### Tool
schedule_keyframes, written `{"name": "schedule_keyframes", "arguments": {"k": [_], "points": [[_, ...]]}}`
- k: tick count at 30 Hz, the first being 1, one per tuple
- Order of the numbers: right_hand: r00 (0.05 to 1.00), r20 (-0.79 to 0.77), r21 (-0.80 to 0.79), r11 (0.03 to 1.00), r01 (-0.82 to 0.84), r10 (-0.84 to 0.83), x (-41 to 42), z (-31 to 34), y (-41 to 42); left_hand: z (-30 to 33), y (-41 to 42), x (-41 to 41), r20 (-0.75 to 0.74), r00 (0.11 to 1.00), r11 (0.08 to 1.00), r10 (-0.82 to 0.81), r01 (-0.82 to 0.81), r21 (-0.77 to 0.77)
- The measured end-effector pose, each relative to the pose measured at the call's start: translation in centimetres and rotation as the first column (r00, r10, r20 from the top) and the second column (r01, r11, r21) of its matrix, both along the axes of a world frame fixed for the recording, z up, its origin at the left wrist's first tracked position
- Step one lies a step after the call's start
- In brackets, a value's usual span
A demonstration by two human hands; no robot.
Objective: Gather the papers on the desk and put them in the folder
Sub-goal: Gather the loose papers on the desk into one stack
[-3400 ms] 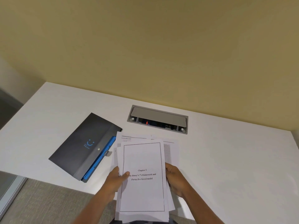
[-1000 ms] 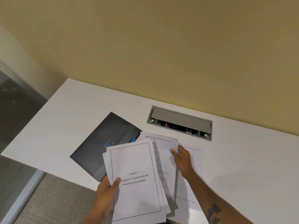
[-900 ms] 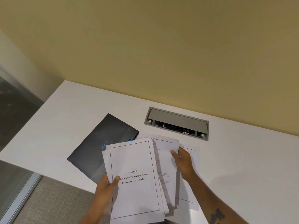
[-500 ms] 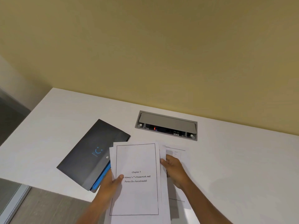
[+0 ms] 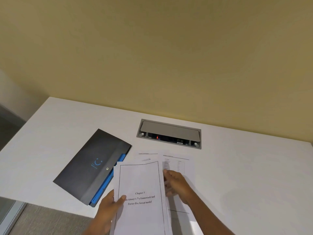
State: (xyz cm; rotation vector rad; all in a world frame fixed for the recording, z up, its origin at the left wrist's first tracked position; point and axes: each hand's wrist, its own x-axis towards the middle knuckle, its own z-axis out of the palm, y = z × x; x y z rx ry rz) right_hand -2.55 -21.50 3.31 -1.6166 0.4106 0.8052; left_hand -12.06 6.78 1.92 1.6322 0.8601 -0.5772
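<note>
Gathering is underway: left hand (image 5: 111,206) pinches the stack (image 5: 140,197) at lower centre, right hand (image 5: 176,185), fingers curled, reaches for loose sheets (image 5: 179,164) on the desk (image 5: 245,175), folder (image 5: 92,167) next.

Desk: flat white desk top (image 5: 237,175), plain.
Folder: dark grey flat card folder (image 5: 88,165) with a small blue smile mark, a silver snap stud and a bright blue inner edge.
Top sheet: white paper sheet (image 5: 140,184) with a thin black border line and black print.
Table sheet: white paper sheet (image 5: 179,162) with a faint grey printed table.
Cable box: grey metal cable box (image 5: 169,133), black inside, one red light.
Wall: plain mustard-yellow painted wall (image 5: 152,56).
</note>
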Motion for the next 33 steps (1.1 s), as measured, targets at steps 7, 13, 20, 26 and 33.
{"name": "schedule_keyframes", "arguments": {"k": [7, 13, 20, 26, 33], "points": [[0.888, 0.176, -0.739, 0.653, -0.166, 0.425, 3.4, -1.0, -6.0, -0.6, 0.8, -1.1, 0.091, 0.986, 0.987, 0.138, -0.145, 0.070], [0.752, -0.106, -0.849, 0.334, -0.409, 0.650, 5.1, -2.6, -8.7, -1.5, 2.0, -2.0, 0.113, 0.959, 0.963, 0.260, -0.266, 0.049], [0.713, -0.090, -0.891, 0.263, -0.369, 0.695, 4.5, -3.4, -8.7, -1.6, 1.6, -1.8, 0.124, 0.936, 0.944, 0.330, -0.326, -0.054], [0.799, 0.082, -0.873, 0.430, -0.231, 0.596, 3.0, -3.8, -8.3, -1.4, 0.7, -0.7, 0.126, 0.926, 0.934, 0.355, -0.345, -0.094], [0.904, 0.261, -0.711, 0.701, -0.057, 0.339, 0.1, -4.0, -7.5, -1.3, 0.0, 0.6, 0.156, 0.930, 0.940, 0.332, -0.311, -0.143]]}}
